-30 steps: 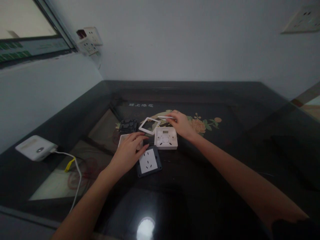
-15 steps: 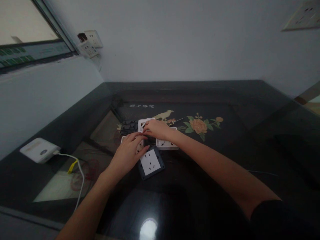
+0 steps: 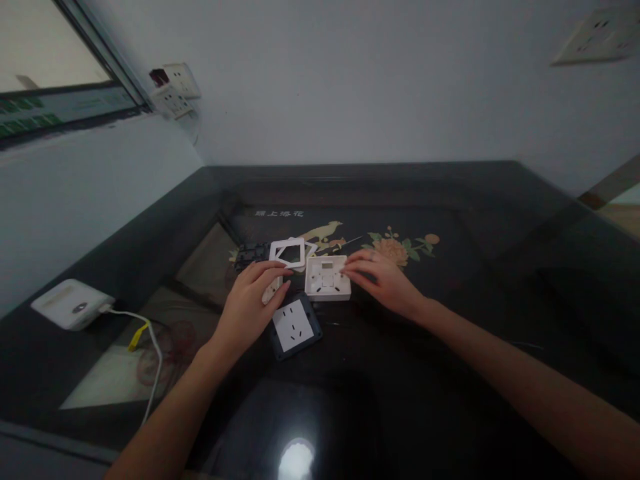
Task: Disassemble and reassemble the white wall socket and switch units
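A white plastic socket back box (image 3: 327, 293) lies with its hollow side up at the centre of the table. My right hand (image 3: 385, 279) is at its right side, fingertips pinched over the wall. My left hand (image 3: 255, 293) curls around a second white box (image 3: 273, 291), mostly covered by the fingers. In front of them lies a socket panel (image 3: 294, 327), a white face with slots on a dark base. White square frames (image 3: 302, 255) overlap behind the boxes. Left of these sit black plastic parts (image 3: 250, 253), partly behind my left hand.
On the left, a white device (image 3: 73, 304) has a white cable (image 3: 159, 353) with a yellow tag (image 3: 137, 337). A thin rod (image 3: 353, 239) lies near the printed flower. Wall sockets (image 3: 183, 80) are at the back left, another socket (image 3: 600, 37) at upper right.
My right hand has moved right, from the white frames to the right wall of the back box, uncovering the frames and the box's inside. My left hand stays over the second box.
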Motion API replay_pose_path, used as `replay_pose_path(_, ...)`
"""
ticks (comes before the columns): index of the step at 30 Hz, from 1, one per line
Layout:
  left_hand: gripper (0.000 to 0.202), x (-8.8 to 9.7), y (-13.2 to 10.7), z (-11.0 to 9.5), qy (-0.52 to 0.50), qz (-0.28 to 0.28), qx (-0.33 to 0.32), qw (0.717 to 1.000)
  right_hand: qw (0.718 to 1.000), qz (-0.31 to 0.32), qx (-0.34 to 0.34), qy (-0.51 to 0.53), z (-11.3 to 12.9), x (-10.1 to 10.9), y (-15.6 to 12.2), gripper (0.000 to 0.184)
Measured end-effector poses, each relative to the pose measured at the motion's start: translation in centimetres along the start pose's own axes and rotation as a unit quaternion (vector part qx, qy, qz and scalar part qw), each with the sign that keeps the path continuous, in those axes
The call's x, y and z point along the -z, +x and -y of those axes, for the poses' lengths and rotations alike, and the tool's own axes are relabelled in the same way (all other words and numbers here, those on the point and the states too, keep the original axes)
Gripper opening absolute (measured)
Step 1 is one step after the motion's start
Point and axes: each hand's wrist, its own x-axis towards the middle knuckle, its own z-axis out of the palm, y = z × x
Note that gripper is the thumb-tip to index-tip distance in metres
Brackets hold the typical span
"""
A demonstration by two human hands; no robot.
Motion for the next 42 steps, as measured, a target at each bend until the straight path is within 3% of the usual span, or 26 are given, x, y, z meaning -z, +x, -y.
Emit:
replay_pose_path(2,0.02,0.2,-0.5,-2.3,-0.031,-0.043,-0.061,0.997,1.0,-0.014,-0.012,0.01,0.3,1.1,-3.6,0.022)
replay_pose_path(4,0.018,-0.3,-1.2,-5.3,-0.09,-0.015,-0.145,0.985,0.999,-0.02,-0.028,0.019,0.9,1.9,-7.0,0.023)
replay_pose_path(7,0.014,-2.6,-2.0,-9.7,-0.177,0.138,-0.25,0.942,0.996,-0.013,-0.053,0.073,2.0,2.2,-10.9,0.025)
replay_pose_path(9,0.015,-4.9,-2.3,-11.8,-0.211,0.212,-0.247,0.922,0.985,-0.011,-0.087,0.146,2.8,1.9,-12.4,0.028)
replay_pose_path(11,0.013,-7.3,-2.5,-13.0,-0.285,0.275,-0.189,0.899,0.97,-0.016,-0.116,0.214,3.6,1.3,-13.1,0.03)
replay_pose_path(13,0.013,-9.0,-2.5,-13.3,-0.309,0.286,-0.168,0.891,0.954,-0.02,-0.128,0.269,4.3,0.7,-13.1,0.032)
replay_pose_path(16,0.012,-9.8,-2.4,-12.9,-0.336,0.291,-0.16,0.881,0.937,-0.024,-0.128,0.325,5.0,-0.1,-12.7,0.033)
replay_pose_path(28,0.019,-9.6,-2.3,-12.6,-0.367,0.327,-0.164,0.855,0.929,-0.007,-0.122,0.349,5.4,-0.4,-12.6,0.03)
replay_pose_path(31,0.024,-9.5,-2.2,-12.6,-0.352,0.333,-0.17,0.858,0.935,-0.004,-0.113,0.337,5.4,-0.6,-12.6,0.026)
replay_pose_path(36,0.016,-9.6,-2.3,-12.3,-0.322,0.349,-0.167,0.864,0.941,0.002,-0.101,0.323,5.3,-0.6,-12.6,0.026)
replay_pose_path(42,0.025,-9.8,-2.5,-12.3,-0.313,0.352,-0.167,0.866,0.936,0.016,-0.108,0.334,5.2,-0.4,-12.4,0.026)
